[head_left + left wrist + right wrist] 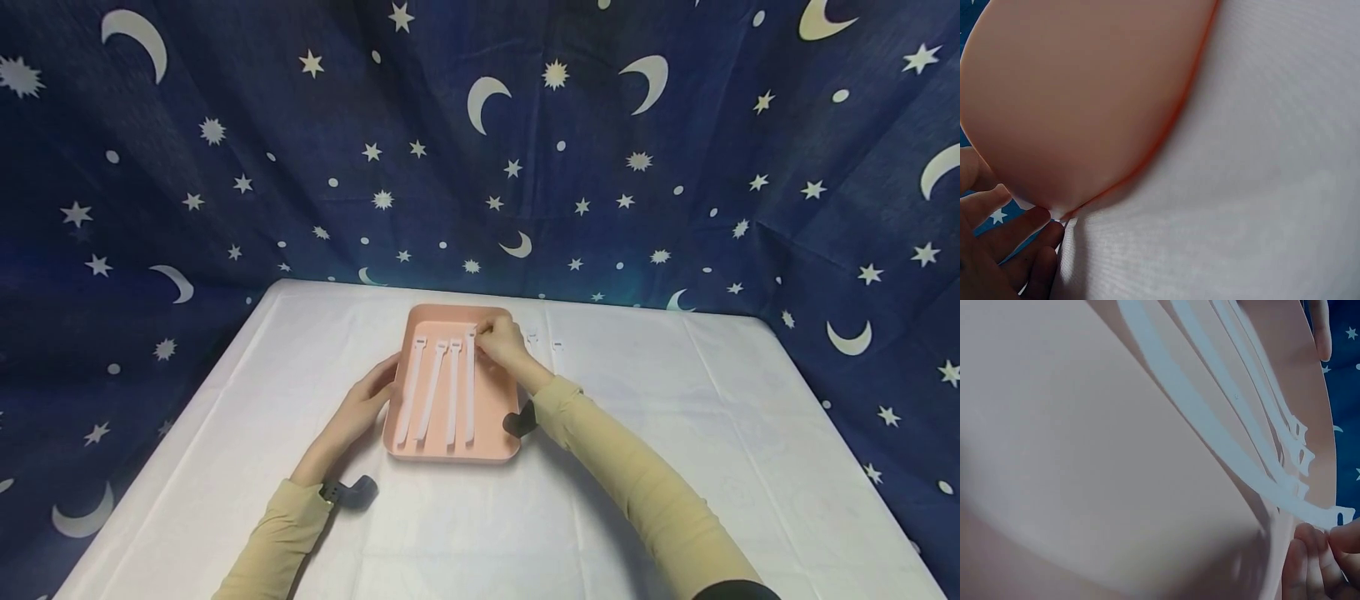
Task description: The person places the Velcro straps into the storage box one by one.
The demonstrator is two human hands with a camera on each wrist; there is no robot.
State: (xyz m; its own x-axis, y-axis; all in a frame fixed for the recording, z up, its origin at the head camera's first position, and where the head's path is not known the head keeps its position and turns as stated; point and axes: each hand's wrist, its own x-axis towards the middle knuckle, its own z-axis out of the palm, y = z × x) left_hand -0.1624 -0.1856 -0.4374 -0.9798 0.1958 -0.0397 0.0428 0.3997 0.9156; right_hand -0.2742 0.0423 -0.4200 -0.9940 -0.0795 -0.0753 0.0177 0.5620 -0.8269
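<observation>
A shallow pink tray (495, 400) lies on the table with several white slotted straps, like cable ties, lengthwise inside. My right hand (504, 340) reaches over its far right part. Thumb and fingertips pinch the slotted end of the rightmost strap (470, 392); in the right wrist view, that strap (1194, 412) curves up to the fingertips. To its left lie other straps, among them a middle strap (453, 392) and the leftmost strap (411, 392). My left hand (366, 398) rests against the tray's left side, its fingers (1019, 231) fairly straight along the outer wall.
Two more white straps lie on the white tablecloth (660, 400) right of the tray, a nearer strap (532, 340) partly behind my right hand and a farther strap (558, 354). A dark blue curtain (450, 125) with moons and stars hangs behind the table.
</observation>
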